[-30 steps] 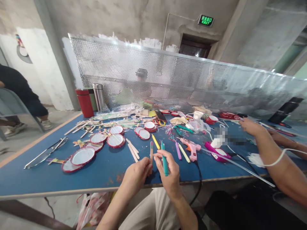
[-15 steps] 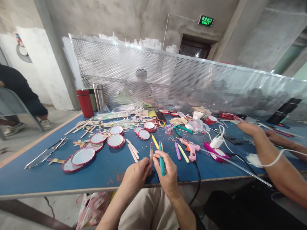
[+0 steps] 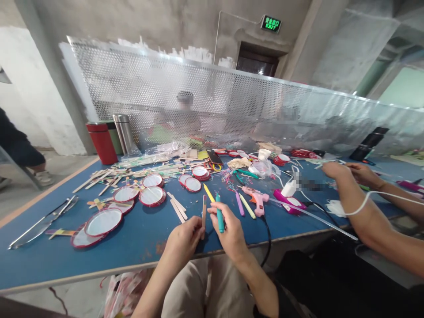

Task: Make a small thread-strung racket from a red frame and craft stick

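Note:
My left hand (image 3: 186, 238) is closed on a wooden craft stick (image 3: 204, 211), which stands upright and has coloured bands near its top. Just to its right, my right hand (image 3: 231, 230) grips a teal marker (image 3: 220, 216), also held upright. A yellow marker (image 3: 208, 192) lies on the table behind my hands. Plain craft sticks (image 3: 177, 207) rest left of them. On the right are a purple marker (image 3: 240, 204), a pale yellow marker (image 3: 248, 205) and a pink glue gun (image 3: 257, 199) with a clear glue stick in its back.
Round red-rimmed discs (image 3: 103, 222) and piled craft sticks cover the left of the blue table (image 3: 126, 260). A red flask (image 3: 102, 143) stands at the back before a perforated metal screen (image 3: 165, 84). A co-worker's arms (image 3: 361, 207) reach in from the right, near a magenta power strip (image 3: 289, 202).
The view has turned slightly right, so the scene sits further left. My right hand and the teal marker have moved slightly away from the craft stick.

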Demonstrator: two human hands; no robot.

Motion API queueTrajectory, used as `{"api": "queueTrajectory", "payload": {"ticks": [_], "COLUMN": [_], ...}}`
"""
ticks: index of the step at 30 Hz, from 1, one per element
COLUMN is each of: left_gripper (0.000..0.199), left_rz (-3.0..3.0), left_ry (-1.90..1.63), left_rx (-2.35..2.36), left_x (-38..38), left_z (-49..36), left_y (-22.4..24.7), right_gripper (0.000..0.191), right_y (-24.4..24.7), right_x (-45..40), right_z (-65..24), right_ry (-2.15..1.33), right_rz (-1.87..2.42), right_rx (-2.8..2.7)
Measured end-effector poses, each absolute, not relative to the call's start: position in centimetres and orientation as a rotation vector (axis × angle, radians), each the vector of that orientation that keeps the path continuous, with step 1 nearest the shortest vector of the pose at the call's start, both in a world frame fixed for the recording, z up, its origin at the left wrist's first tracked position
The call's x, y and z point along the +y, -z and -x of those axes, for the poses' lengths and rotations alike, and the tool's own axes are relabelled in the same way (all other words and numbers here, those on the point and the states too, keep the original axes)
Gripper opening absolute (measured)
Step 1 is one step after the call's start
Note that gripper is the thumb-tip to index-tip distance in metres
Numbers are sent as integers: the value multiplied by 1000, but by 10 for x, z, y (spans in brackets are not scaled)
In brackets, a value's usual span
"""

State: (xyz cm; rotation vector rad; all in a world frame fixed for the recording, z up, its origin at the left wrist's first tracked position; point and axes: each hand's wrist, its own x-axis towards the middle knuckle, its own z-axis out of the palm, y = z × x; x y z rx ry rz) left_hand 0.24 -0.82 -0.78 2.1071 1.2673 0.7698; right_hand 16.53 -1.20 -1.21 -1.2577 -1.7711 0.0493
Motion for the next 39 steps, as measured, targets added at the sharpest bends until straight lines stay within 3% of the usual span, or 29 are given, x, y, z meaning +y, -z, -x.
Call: {"api": "queueTrajectory", "payload": {"ticks": [11, 18, 27, 39], "left_gripper": [17, 15, 16, 18], "left_rz": [-2138, -2187, -2193, -2181], "left_ry": [-688, -698, -724, -619], "left_rx": [1318, 1265, 1252, 1317], "left_x": [-11, -10, -10, -10], "left_z": [-3, -1, -1, -4], "left_y": [-1, 2, 4, -2], "right_gripper": [37, 37, 19, 31], "right_y": [-23, -31, -29, -37], "right_x": [23, 25, 28, 33], "right_z": [-231, -256, -244, -241], "right_ry": [294, 481, 426, 132], "right_rz": [1756, 2112, 2300, 2277], "right_rx": [-2204, -2046, -2038, -1716]}}
